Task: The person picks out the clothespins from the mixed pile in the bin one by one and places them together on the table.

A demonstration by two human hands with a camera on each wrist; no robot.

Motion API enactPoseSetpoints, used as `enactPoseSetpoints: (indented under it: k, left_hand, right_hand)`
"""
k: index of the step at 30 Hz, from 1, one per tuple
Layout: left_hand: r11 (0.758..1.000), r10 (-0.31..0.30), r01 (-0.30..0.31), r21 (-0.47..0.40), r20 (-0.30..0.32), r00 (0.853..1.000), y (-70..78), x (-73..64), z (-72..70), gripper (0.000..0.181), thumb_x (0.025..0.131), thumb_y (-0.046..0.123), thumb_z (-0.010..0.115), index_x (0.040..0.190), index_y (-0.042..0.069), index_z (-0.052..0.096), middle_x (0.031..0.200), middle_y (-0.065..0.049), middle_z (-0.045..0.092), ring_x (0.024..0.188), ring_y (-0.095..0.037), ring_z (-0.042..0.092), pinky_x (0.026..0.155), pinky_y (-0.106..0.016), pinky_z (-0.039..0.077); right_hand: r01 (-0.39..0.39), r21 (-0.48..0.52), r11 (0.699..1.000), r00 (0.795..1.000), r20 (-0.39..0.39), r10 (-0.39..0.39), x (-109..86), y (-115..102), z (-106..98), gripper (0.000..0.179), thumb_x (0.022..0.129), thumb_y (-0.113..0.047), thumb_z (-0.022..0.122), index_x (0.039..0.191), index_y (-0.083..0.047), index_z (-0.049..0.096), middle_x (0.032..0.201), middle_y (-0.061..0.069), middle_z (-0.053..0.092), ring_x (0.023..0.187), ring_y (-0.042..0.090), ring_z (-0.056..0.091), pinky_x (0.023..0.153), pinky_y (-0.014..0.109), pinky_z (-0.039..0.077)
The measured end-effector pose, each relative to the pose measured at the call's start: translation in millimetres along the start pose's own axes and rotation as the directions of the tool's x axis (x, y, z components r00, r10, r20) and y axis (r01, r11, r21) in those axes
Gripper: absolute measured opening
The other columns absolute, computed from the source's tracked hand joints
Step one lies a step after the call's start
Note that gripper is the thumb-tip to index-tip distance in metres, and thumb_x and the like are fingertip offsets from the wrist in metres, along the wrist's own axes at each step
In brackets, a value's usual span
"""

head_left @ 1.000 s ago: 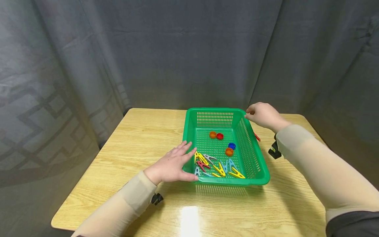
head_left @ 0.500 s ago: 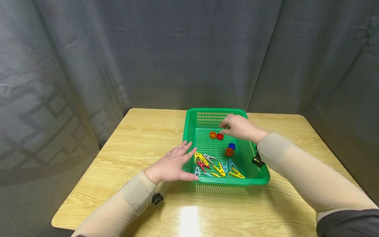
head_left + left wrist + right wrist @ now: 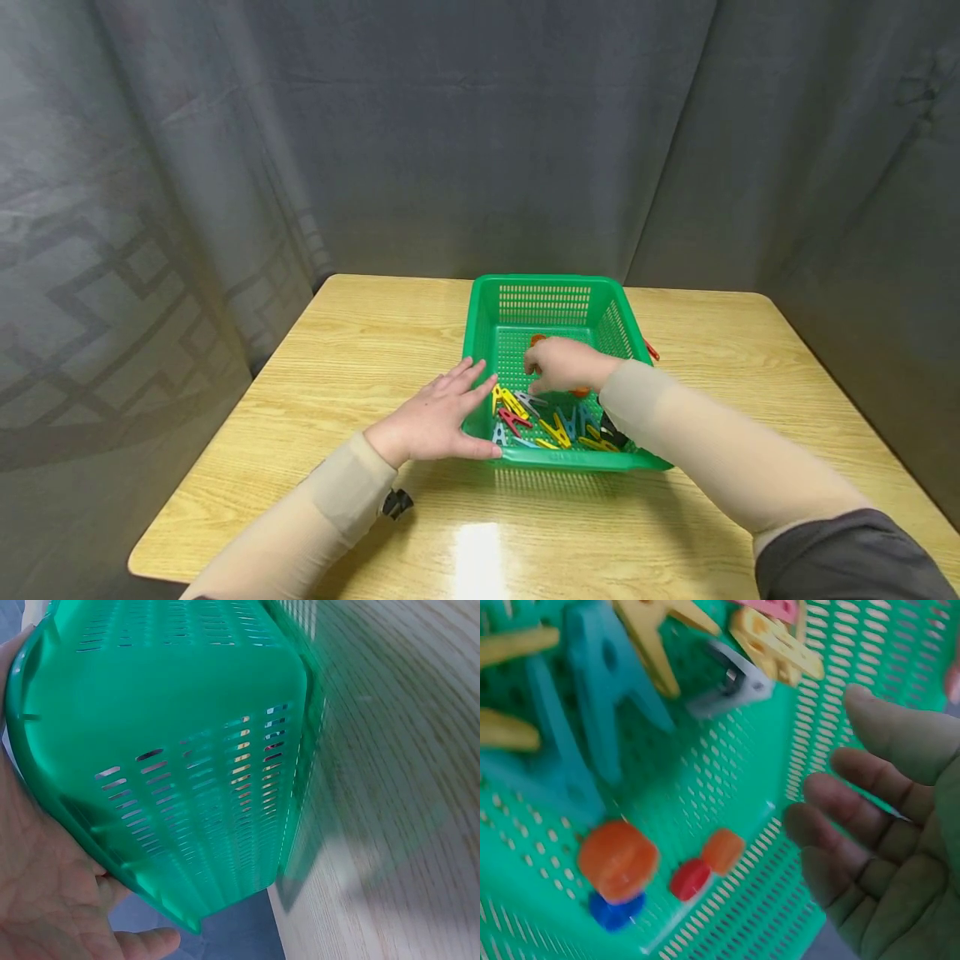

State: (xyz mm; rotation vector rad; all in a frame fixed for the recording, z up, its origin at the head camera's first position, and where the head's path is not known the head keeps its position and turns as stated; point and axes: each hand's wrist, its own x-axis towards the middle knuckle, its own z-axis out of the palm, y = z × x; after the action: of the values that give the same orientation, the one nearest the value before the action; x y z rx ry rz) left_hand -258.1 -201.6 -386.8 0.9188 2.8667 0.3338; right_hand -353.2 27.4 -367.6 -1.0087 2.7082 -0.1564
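Observation:
A green plastic basket [image 3: 585, 460] stands on the wooden table. My left hand [image 3: 442, 417] rests with spread fingers on its left rim by the near corner. Inside the basket is my right hand [image 3: 567, 365], above the floor, fingers loosely bent and holding nothing. Closest to its fingertips in the head view lies a grey clothespin [image 3: 528, 402], among yellow, blue and red clothespins [image 3: 513, 421] at the near end. The right wrist view shows an orange cap [image 3: 619, 859] touching a blue cap [image 3: 615, 913], and a red cap [image 3: 691, 879] beside another orange cap [image 3: 724, 851].
A red item [image 3: 652, 350], partly hidden, lies on the table [image 3: 375, 333] just outside the basket's right wall. Grey curtains [image 3: 465, 167] hang behind the table and at both sides. The basket's walls rise around the right hand.
My right hand has come from outside the basket's far right rim, over the caps, to the clothespins, moving left and nearer. The left hand has stayed in place.

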Motion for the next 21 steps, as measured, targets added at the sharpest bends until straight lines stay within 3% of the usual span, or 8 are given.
enactPoseSetpoints:
  k: [5, 12, 21]
  left_hand:
    - [1.000, 0.000, 0.000, 0.001, 0.001, 1.000, 0.0, 0.3, -0.1, 0.102, 0.079, 0.077, 0.050, 0.155, 0.016, 0.018, 0.161, -0.003, 0.001, 0.147, -0.023, -0.004, 0.116, -0.046, 0.011]
    - [1.000, 0.001, -0.001, -0.006, -0.005, 1.000, 0.2, 0.0, 0.6, 0.103, 0.079, 0.077, 0.051, 0.155, 0.014, 0.019, 0.161, -0.004, 0.001, 0.147, -0.023, -0.004, 0.116, -0.046, 0.010]
    - [1.000, 0.003, -0.003, -0.004, -0.007, 1.000, -0.7, -0.6, 1.3, 0.103, 0.079, 0.078, 0.050, 0.155, 0.016, 0.017, 0.161, -0.003, 0.000, 0.147, -0.023, -0.004, 0.116, -0.047, 0.011]
  right_hand:
    - [-0.057, -0.018, 0.998, 0.992, 0.109, 0.058, 6.7, -4, 15, 0.034, 0.081, -0.033, 0.078, 0.101, -0.009, 0.067, 0.094, 0.000, 0.065, 0.080, 0.016, 0.060, 0.073, 0.037, 0.052]
    - [-0.134, -0.020, 0.991, 0.974, 0.183, 0.135, 15.8, -3, 30, 0.035, 0.076, -0.037, 0.081, 0.092, -0.013, 0.062, 0.083, -0.002, 0.059, 0.074, 0.015, 0.055, 0.067, 0.035, 0.048]
    - [-0.080, 0.001, 0.997, 0.978, 0.194, 0.078, 16.8, 0, 30, 0.009, 0.083, -0.009, 0.072, 0.084, -0.012, 0.064, 0.078, -0.002, 0.061, 0.067, 0.014, 0.056, 0.064, 0.031, 0.049]
